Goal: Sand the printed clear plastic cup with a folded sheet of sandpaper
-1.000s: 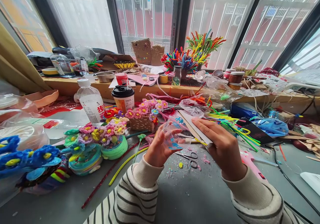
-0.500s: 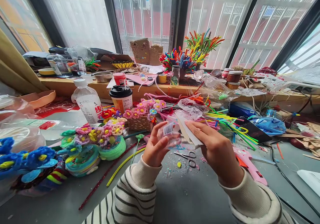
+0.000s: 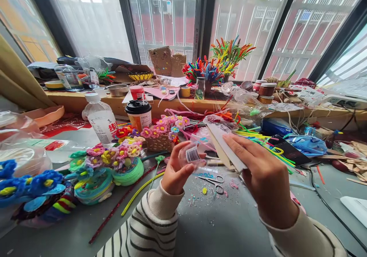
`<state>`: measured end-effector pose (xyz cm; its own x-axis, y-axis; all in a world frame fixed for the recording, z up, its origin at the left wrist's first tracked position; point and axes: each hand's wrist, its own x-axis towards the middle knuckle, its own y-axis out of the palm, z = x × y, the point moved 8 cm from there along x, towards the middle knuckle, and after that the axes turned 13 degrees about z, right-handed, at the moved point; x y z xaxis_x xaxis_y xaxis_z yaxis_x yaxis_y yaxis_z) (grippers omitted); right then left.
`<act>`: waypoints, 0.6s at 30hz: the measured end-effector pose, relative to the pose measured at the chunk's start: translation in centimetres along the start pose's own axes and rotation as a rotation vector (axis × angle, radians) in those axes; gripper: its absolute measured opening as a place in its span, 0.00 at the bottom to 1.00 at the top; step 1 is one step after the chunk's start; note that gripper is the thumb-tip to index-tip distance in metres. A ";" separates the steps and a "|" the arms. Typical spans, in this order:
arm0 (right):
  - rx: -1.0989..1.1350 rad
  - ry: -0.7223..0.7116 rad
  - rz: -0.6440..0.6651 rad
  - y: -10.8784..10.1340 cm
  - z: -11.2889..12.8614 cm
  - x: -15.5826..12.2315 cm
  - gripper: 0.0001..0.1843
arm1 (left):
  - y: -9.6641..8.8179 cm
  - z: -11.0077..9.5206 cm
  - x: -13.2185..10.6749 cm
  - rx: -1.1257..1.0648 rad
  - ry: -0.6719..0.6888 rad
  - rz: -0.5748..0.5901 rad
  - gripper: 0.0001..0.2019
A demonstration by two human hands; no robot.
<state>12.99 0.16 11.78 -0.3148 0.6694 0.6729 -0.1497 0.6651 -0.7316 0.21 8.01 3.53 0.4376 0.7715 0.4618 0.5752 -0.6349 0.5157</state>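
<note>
My left hand (image 3: 174, 173) is closed around a small clear plastic container (image 3: 192, 154) with a barcode label facing me. To its right, my right hand (image 3: 262, 173) grips a stiff white folded card (image 3: 225, 147) with a tan inner side, tilted over the table. A gap separates the card from the container. Under the hands lie small scissors (image 3: 219, 188), a yellow scrap (image 3: 204, 191) and scattered glittery bits. Part of the container is covered by my left fingers.
Pipe-cleaner flower pots (image 3: 93, 184) crowd the left, near a water bottle (image 3: 101, 121) and a lidded drink cup (image 3: 138, 115). Loose pipe cleaners (image 3: 262, 142), a dark phone-like slab (image 3: 289, 150) and a black cable (image 3: 329, 207) lie right. The cluttered sill (image 3: 160, 106) runs behind.
My right hand has moved right and nearer to me, drawing the card away from the container. In my left hand the container has turned, so its barcode shows more plainly.
</note>
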 end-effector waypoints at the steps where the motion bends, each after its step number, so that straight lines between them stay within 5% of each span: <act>1: -0.003 -0.016 -0.007 -0.2 0.3 0.0 0.24 | 0.1 0.0 0.0 0.008 0.005 0.018 0.21; 11: -0.048 -0.039 -0.009 -0.6 1.5 0.0 0.24 | 0.8 -0.6 0.3 0.017 0.107 0.154 0.20; 15: -0.095 0.063 -0.008 -0.6 1.0 -0.1 0.26 | 0.8 -0.3 0.4 0.025 0.090 0.154 0.21; 18: -0.063 0.008 -0.051 -0.8 1.4 -0.3 0.25 | 0.5 0.2 0.4 0.025 0.061 0.127 0.21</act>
<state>11.92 -1.03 12.07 -0.3005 0.6365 0.7103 -0.1062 0.7178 -0.6881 0.84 8.04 3.85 0.4654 0.6810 0.5654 0.5357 -0.7252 0.4326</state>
